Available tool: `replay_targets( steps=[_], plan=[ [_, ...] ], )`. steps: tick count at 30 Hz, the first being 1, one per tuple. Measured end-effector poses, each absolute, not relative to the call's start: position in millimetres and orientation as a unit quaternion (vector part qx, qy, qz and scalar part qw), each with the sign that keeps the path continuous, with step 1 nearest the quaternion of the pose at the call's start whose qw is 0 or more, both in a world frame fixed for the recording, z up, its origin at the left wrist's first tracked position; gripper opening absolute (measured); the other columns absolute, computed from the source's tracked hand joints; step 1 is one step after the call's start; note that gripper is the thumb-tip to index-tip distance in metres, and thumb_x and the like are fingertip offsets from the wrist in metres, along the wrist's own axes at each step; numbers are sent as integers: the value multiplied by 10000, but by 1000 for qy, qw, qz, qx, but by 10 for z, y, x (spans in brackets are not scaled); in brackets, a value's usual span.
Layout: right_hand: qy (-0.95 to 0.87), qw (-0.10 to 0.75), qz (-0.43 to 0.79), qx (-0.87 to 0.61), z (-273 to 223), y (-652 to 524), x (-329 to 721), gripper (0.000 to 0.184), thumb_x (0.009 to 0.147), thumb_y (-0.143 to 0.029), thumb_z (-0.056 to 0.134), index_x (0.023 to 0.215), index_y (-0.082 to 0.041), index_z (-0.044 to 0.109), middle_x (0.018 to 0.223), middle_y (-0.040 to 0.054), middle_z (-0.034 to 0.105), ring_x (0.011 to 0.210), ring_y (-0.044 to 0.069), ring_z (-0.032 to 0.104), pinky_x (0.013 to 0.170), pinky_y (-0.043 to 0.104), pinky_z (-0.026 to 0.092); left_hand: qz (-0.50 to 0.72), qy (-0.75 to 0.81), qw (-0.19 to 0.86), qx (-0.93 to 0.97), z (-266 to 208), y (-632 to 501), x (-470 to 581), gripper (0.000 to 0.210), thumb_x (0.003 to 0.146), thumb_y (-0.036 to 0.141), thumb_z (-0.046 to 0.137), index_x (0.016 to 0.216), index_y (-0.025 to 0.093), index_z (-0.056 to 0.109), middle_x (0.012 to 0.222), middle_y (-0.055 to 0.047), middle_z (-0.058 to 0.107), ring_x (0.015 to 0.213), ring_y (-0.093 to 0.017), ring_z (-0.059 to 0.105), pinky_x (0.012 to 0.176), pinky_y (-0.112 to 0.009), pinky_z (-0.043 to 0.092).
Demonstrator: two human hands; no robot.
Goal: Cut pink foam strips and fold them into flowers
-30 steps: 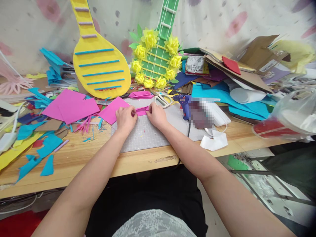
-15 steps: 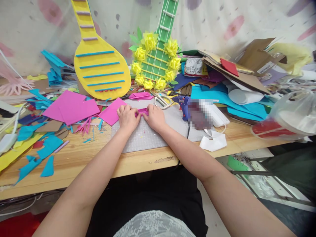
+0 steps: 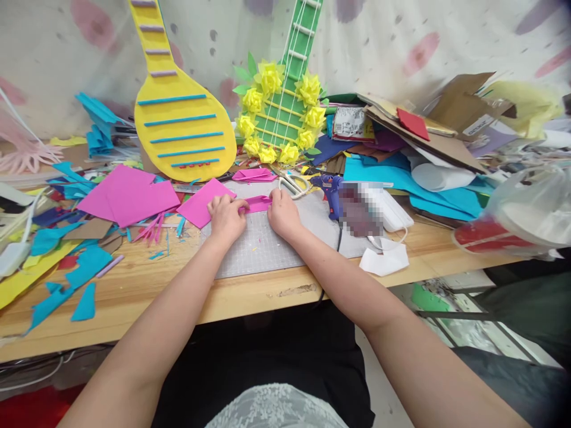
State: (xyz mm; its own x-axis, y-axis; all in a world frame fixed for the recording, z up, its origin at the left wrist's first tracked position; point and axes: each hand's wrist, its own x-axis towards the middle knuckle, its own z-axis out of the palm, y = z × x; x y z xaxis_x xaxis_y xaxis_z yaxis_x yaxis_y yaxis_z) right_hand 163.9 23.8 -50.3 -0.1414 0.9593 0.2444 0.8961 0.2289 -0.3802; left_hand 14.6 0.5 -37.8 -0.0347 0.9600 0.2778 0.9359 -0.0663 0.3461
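Observation:
A folded strip of magenta paper (image 3: 257, 204) spans the gap between my two hands, over the grey cutting mat (image 3: 263, 252). My left hand (image 3: 226, 220) has its fingers curled on the strip's left end. At the right end, my right hand (image 3: 284, 215) pinches the paper, its thumb partly hidden. Left of the strip lies a magenta square (image 3: 203, 202), close to my left fingers. Another folded magenta piece (image 3: 254, 175) rests just behind. Scissors with pale handles (image 3: 295, 185) lie beyond my right hand.
A blue glue gun (image 3: 331, 193) stands right of the mat, its cord hanging over the table edge. Behind stand a yellow paper instrument (image 3: 185, 131) and a green one with yellow flowers (image 3: 285, 113). Magenta sheets (image 3: 129, 196) and blue scraps lie left; a plastic-covered tub (image 3: 499, 229) sits right.
My hands have moved apart along the magenta strip, so more of its middle shows. My left hand has shifted slightly left. The surrounding things stay where they were.

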Motion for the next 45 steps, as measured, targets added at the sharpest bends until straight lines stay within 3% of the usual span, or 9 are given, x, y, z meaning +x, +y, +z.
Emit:
replay_targets(
  steps=[9,14,20,29,33,38,45],
  plan=[
    [-759,213,106,-606,-482,236,1676,413,849,-107,313,1223,-161,481,1084,152,526,936,240,517,827,382,421,258,670,48,694,-384,6,114,172,764,181,540,883,253,641,893,-70,580,1026,-292,462,878,-445,343],
    [-770,192,102,-601,-468,238,1689,331,873,-148,349,1123,-159,568,1070,146,539,943,234,525,837,360,420,303,662,24,685,-309,65,76,193,802,191,486,972,215,574,960,-75,615,982,-257,504,868,-417,357],
    [-772,191,107,-597,-458,241,1712,304,879,-166,379,1106,-163,582,1062,136,540,939,219,532,845,341,420,162,666,41,727,-207,407,-10,210,839,326,476,785,210,642,964,-102,664,990,-286,548,841,-428,364],
    [-760,240,131,-590,-443,248,1734,296,839,-153,431,1083,-151,600,1103,138,522,989,224,521,869,347,432,47,653,157,739,-90,630,3,201,690,407,651,737,212,642,782,-35,694,732,-201,599,667,-298,402],
    [-758,265,107,-587,-427,236,1735,393,787,-108,458,1167,-141,554,1163,141,528,1069,243,484,935,363,399,95,632,184,746,-119,590,13,146,687,349,636,702,204,641,750,-22,679,696,-176,587,608,-280,393],
    [-792,269,100,-539,-454,283,1743,488,752,-78,437,1228,-143,519,1228,111,562,1127,251,454,996,392,348,152,595,158,773,-207,496,9,116,710,308,596,687,195,610,776,-30,675,753,-185,588,672,-299,419],
    [-807,245,121,-524,-470,340,1741,458,758,-77,428,1192,-153,554,1161,98,609,1094,236,471,968,385,360,192,614,207,737,-260,515,25,191,710,355,625,811,197,589,817,-25,672,717,-160,587,629,-276,429]
  ],
)
